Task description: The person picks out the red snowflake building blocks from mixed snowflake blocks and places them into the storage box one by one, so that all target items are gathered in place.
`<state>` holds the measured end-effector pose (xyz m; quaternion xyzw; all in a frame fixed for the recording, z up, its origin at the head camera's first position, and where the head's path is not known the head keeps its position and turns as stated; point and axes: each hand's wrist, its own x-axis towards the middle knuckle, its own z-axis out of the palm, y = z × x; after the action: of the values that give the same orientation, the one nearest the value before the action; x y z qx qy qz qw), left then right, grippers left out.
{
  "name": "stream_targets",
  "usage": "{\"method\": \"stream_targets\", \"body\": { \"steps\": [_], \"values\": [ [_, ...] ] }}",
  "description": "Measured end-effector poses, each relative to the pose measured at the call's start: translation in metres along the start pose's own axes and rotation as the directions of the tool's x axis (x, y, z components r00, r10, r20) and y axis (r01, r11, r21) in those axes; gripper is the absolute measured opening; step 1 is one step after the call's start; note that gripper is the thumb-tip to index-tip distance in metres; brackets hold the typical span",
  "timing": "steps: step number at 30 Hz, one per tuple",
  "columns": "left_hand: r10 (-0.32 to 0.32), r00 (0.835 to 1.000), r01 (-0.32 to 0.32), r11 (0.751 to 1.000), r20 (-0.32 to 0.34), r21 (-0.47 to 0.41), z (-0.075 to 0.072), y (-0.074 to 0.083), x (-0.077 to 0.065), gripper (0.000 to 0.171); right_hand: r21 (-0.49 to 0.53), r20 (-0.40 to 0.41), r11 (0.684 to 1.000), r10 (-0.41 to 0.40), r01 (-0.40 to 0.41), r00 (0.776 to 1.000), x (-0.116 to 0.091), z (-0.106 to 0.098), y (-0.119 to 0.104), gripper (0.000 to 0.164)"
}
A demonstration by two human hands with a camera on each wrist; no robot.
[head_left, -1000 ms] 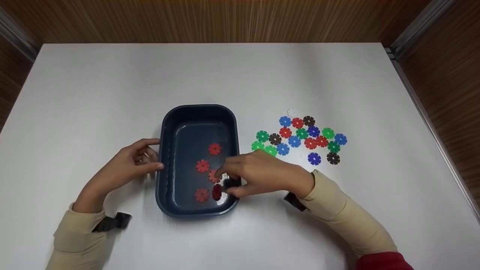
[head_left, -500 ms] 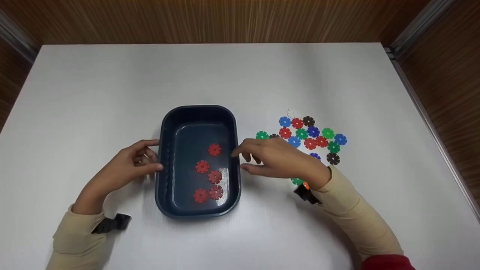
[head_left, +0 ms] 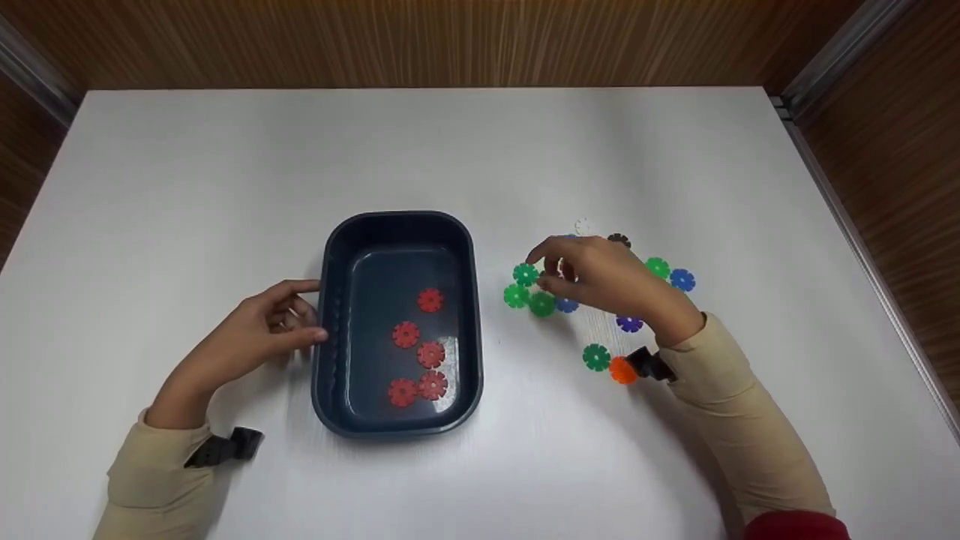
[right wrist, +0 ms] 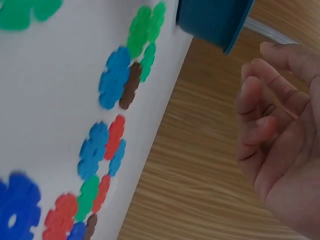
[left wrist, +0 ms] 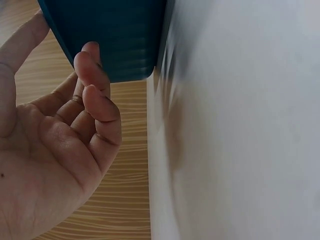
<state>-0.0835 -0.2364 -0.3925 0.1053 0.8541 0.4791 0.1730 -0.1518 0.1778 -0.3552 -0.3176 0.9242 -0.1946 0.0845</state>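
A dark blue plastic tub (head_left: 379, 281) holds several red notched disc pieces (head_left: 406, 334), lying flat on its floor. My left hand (head_left: 259, 322) rests at the tub's left side, its thumb and index fingertips touching the wall. In the left wrist view the other fingers are loosely bent, with nothing in the palm. Over the spread of coloured discs to the right hovers my right hand (head_left: 607, 276), fingers loosely bent and holding nothing. A teal-green disc (head_left: 526, 274) lies beside its fingertips. The right hand hides the middle of the spread in the head view.
Light green discs (head_left: 516, 295) are at the spread's left edge, and a blue disc (head_left: 682, 280) is at its right. Nearer the front are a dark green disc (head_left: 596, 358) and an orange disc (head_left: 622, 370). A wood-grain panel (head_left: 420, 45) stands behind the white table.
A red disc dropped from my right hand and now lies flat in the tub. That hand has moved right, out of the tub and over the discs. The left hand has stayed put.
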Motion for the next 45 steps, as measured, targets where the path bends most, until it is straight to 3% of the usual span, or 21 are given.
{"method": "stream_targets", "body": {
  "steps": [8, 17, 26, 45],
  "values": [
    [-0.010, 1.000, 0.010, 1.000, 0.009, -0.026, 0.000, 0.001, -0.002, 0.060, -0.035, 0.037, 0.992, 0.121, -0.120, 0.992, 0.001, -0.002, 0.024, 0.029],
    [0.001, 1.000, 0.000, 0.999, 0.013, -0.042, 0.000, 0.001, -0.001, 0.059, -0.033, 0.098, 0.969, 0.247, -0.245, 0.964, 0.002, -0.006, 0.050, 0.033],
    [-0.007, 1.000, 0.008, 0.999, 0.010, -0.037, -0.001, 0.002, -0.002, 0.059, -0.106, 0.158, 0.962, 0.266, -0.252, 0.951, 0.002, -0.006, 0.064, 0.031],
    [-0.005, 1.000, 0.005, 0.999, 0.018, -0.038, 0.001, 0.003, -0.003, 0.060, -0.126, 0.202, 0.961, 0.266, -0.245, 0.942, 0.003, -0.001, 0.072, 0.032]
  ]
}}
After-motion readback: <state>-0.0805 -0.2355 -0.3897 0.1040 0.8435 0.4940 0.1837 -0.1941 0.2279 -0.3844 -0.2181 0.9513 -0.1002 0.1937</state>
